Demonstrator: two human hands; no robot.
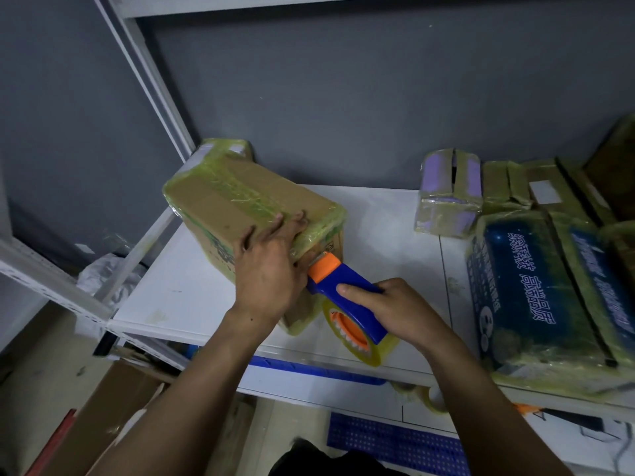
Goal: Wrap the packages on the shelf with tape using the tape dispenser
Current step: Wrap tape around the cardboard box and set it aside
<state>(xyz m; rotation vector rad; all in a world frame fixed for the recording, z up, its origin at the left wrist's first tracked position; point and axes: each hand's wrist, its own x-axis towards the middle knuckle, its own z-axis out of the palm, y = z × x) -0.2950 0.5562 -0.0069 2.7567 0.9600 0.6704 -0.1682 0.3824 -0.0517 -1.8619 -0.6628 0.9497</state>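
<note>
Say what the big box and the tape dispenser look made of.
The box looks like brown cardboard, matte, wrapped in glossy, wrinkled, yellowish clear tape. The tape dispenser looks like moulded plastic: a smooth blue body with orange parts and a slight sheen. Any metal blade can't be made out.

left hand (271,266) presses cardboard box (240,204) | right hand (388,310) grips tape dispenser (347,297) against box

Stockroom or packing area: white metal shelving (192,297), tape-wrapped parcels (536,297), cardboard (113,407) on floor.
</note>
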